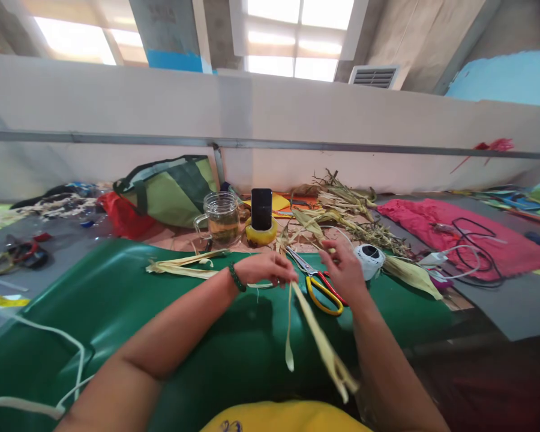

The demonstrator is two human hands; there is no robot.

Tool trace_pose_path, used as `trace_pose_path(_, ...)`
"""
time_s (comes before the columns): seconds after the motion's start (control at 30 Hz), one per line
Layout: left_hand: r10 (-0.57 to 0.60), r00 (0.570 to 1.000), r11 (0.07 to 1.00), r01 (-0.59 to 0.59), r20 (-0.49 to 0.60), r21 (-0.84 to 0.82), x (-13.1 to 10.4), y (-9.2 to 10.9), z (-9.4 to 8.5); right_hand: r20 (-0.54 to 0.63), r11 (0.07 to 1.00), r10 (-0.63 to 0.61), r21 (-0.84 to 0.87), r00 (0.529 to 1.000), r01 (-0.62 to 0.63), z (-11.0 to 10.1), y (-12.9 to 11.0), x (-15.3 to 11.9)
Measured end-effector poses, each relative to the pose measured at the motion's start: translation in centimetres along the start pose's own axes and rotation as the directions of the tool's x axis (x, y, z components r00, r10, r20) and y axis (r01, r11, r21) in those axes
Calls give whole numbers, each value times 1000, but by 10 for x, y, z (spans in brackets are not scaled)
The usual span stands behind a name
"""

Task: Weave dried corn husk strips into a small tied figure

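My left hand (270,270), with a green bead bracelet at the wrist, pinches pale dried corn husk strips (321,339) that hang down toward me with split ends. My right hand (342,267) is raised beside it, fingers curled in; what they hold, if anything, is too small to make out. Between the hands, on the green mat (198,354), lie scissors (324,294) with red and yellow handles. A white spool of string (369,259) stands just right of my right hand. More husk strips (184,265) lie left of my left hand.
Behind the mat are a glass mug (222,225), a phone (261,210) propped on a tape roll (261,233), and a dried husk pile (342,207). A green bag (171,189) stands at left, pink cloth (459,234) at right. White cable (72,339) crosses the left side.
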State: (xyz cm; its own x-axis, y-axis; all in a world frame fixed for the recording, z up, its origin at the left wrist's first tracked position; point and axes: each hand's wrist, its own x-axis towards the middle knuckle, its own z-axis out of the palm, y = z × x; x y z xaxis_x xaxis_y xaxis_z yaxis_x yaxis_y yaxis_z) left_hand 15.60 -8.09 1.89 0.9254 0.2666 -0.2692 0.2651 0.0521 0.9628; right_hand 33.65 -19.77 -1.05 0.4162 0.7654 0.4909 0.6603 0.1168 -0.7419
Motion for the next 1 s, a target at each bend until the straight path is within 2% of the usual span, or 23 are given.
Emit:
trace_pose_path(0.03, -13, 993, 990, -4, -119, -140, -1, 4, -7, 18, 996, 6, -86, 1000, -5, -7, 2, -4)
trace_pose_path(0.07, -42, 971, 966, -21, -236, -259, -2, 7, -15, 89, 987, 27, -162, 996, -12, -13, 5, -9)
trace_pose_path(0.13, -100, 895, 905, -100, -435, -414, -2, 12, -27, 281, 951, 86, -308, 956, 5, -19, 8, -23)
trace_pose_path(0.2, -119, 857, 869, -155, -502, -470, -1, 15, -34, 374, 874, 153, -483, 915, 51, -18, 10, -36)
trace_pose_path(0.3, -97, 845, 828, -225, -525, -514, -1, 18, -33, 350, 718, 263, -694, 899, 60, -11, 8, -46)
trace_pose_path(0.37, -73, 825, 798, -289, -561, -529, -3, 20, -28, 347, 664, 343, -747, 873, 37, -9, 5, -48)
trace_pose_path(0.43, -57, 788, 768, -358, -614, -531, -6, 24, -24, 370, 650, 405, -760, 836, 22, -13, -1, -50)
trace_pose_path(0.57, -22, 742, 753, -429, -670, -500, -10, 28, -23, 404, 700, 459, -713, 791, -41, -34, -7, -64)
trace_pose_path(0.67, 59, 691, 793, -471, -720, -387, -8, 26, -25, 455, 784, 465, -610, 759, -114, -53, -3, -80)
trace_pose_path(0.73, 96, 676, 815, -475, -731, -332, -6, 23, -26, 492, 820, 476, -549, 729, -165, -65, 1, -89)
trace_pose_path(0.8, 67, 707, 823, -438, -704, -362, -5, 22, -25, 529, 859, 476, -452, 702, -241, -74, 1, -94)
trace_pose_path(0.9, 5, 771, 789, -394, -637, -471, -7, 22, -23, 621, 896, 433, -218, 653, -386, -84, -3, -99)
trace_pose_path(1.0, 16, 794, 736, -421, -608, -531, -8, 22, -24, 696, 847, 414, -57, 587, -528, -91, -1, -111)
